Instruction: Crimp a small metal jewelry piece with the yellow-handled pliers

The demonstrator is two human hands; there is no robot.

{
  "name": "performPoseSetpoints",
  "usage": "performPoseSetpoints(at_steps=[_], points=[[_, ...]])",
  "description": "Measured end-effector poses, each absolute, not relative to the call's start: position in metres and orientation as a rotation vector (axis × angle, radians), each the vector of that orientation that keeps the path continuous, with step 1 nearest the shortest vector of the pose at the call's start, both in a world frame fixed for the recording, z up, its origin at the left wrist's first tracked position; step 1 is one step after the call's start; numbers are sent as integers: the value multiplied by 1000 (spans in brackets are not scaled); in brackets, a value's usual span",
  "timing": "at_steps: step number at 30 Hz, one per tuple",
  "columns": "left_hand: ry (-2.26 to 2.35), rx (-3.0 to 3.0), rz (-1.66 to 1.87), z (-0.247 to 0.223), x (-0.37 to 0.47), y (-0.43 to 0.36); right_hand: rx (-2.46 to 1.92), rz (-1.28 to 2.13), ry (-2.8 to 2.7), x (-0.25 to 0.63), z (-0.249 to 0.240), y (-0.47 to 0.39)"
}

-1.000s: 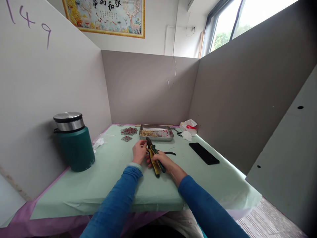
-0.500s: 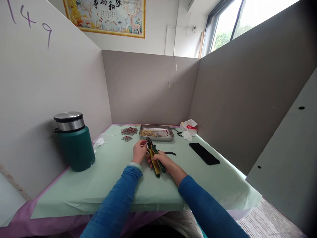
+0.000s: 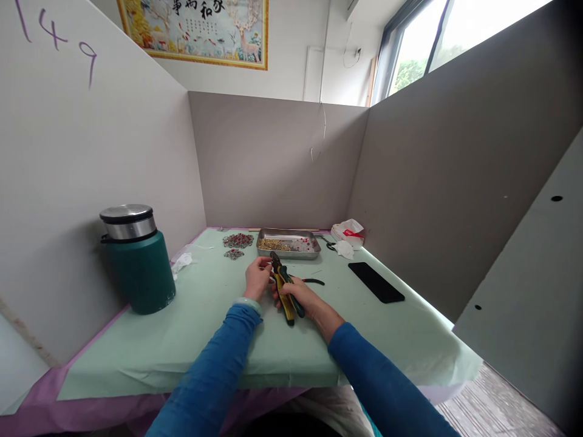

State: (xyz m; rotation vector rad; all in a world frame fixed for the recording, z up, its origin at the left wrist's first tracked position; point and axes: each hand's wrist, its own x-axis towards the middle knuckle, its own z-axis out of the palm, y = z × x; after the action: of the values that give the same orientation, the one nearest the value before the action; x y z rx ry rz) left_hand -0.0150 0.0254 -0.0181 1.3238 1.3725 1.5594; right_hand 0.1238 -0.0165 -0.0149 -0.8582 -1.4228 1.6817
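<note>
My right hand [image 3: 303,295] is closed round the yellow and dark green handles of a pair of pliers [image 3: 286,294], whose dark jaws point away from me. Close to the jaws, my left hand [image 3: 258,276] is pinched on something too small to make out. Behind both hands stands a metal tray [image 3: 296,255] with small gold pieces [image 3: 273,244] on its left side and red and pale bits [image 3: 303,244] on its right. A second tool with a dark and red handle [image 3: 314,281] lies partly hidden behind my right hand.
Two piles of red and silver pieces [image 3: 237,240] lie left of the tray. A green flask [image 3: 139,267] stands at the left, a black phone [image 3: 376,282] lies at the right. Scissors [image 3: 328,244], crumpled tissue [image 3: 345,249] and a tissue pack [image 3: 348,232] sit at the back right. Partitions [image 3: 277,164] enclose the table.
</note>
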Motion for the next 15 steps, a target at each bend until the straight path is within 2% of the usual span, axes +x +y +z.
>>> performPoseSetpoints(at_steps=[15], points=[[1469, 1348, 1538, -11, -13, 21, -980, 1630, -1394, 115, -5, -22]])
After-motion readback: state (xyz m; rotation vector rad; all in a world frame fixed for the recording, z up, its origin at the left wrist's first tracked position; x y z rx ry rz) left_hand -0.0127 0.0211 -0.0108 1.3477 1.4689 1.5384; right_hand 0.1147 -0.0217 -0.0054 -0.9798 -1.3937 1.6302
